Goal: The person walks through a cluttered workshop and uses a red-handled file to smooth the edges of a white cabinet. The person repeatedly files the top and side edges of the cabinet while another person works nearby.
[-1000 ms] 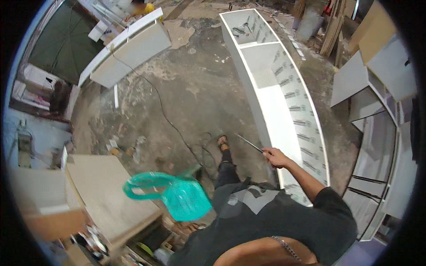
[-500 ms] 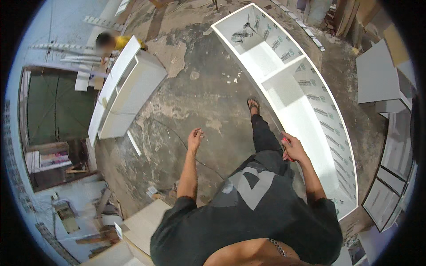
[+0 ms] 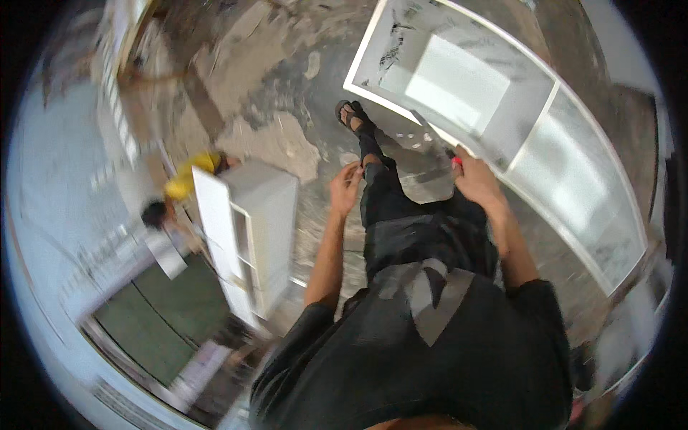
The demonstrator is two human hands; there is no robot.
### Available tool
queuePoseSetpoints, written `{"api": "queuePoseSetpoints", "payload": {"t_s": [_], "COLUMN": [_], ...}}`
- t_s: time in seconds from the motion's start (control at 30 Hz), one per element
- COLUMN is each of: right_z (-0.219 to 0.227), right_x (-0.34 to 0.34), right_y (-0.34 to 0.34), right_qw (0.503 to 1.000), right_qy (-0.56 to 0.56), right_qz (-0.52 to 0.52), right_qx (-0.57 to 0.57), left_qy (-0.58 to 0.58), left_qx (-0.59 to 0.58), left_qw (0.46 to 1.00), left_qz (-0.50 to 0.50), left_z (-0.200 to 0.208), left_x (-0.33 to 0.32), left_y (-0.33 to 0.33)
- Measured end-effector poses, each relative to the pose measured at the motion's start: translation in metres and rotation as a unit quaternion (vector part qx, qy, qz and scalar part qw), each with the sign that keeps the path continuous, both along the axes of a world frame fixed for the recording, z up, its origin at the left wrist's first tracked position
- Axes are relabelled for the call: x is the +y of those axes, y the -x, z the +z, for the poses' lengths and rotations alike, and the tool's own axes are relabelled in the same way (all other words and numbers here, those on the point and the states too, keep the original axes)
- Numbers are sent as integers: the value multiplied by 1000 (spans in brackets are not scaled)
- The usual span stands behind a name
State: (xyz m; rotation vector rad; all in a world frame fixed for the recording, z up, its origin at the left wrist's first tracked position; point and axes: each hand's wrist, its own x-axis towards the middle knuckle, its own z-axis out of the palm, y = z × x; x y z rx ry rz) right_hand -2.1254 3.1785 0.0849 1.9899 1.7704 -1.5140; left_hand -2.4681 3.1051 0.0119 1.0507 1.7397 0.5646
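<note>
My right hand (image 3: pixel 476 178) is closed around the red handle (image 3: pixel 456 160) of a tool. A long, thin blade (image 3: pixel 428 130) runs forward from it, blurred, along the near edge of a long white cabinet carcass (image 3: pixel 532 136). That cabinet lies with its open front up, a divider crossing it and printed film on parts of its inner faces. My left hand (image 3: pixel 346 188) hangs in front of my left leg, fingers loosely bent and apart, with nothing visible in it.
At the left stands another white cabinet (image 3: pixel 271 208). Behind it a person in a yellow top (image 3: pixel 188 179) bends low over pale boards. A dark green panel (image 3: pixel 154 322) is set in the blue wall (image 3: pixel 54 222). The concrete floor (image 3: pixel 276 136) is patchy and stained.
My view has turned and moved forward, with one foot stepping ahead. The left cabinet and the person now appear nearer. The tool stays in my right hand, its blade now showing more.
</note>
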Motion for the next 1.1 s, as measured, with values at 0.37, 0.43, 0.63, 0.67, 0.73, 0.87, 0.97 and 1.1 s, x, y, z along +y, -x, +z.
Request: {"api": "queuePoseSetpoints", "payload": {"t_s": [0.37, 0.43, 0.63, 0.67, 0.73, 0.87, 0.97, 1.1], "right_z": [-96, -117, -150, -152, -156, -152, -148, -153], "right_x": [26, 45, 98, 105, 122, 160, 184, 206], "right_y": [204, 238, 298, 299, 307, 303, 308, 319], "right_qw": [732, 682, 618, 612, 612, 560, 528, 546], "right_qy": [134, 134, 39, 39, 32, 82, 108, 105], "right_qz": [-620, -672, -755, -764, -772, -816, -837, -829], "right_qx": [249, 257, 216, 201, 168, 116, 99, 54], "left_qy": [94, 2, 249, 246, 237, 228, 252, 200], "left_qx": [-135, -37, -77, -70, -57, -44, -63, -72], "left_qw": [926, 889, 814, 796, 755, 761, 753, 742], "left_qz": [-341, -457, -519, -548, -608, -606, -605, -636], "left_z": [-122, -192, -350, -356, -359, -349, -353, -356], "left_x": [305, 326, 314, 301, 279, 274, 277, 284], "left_y": [-8, -32, -79, -82, -87, -98, -90, -90]}}
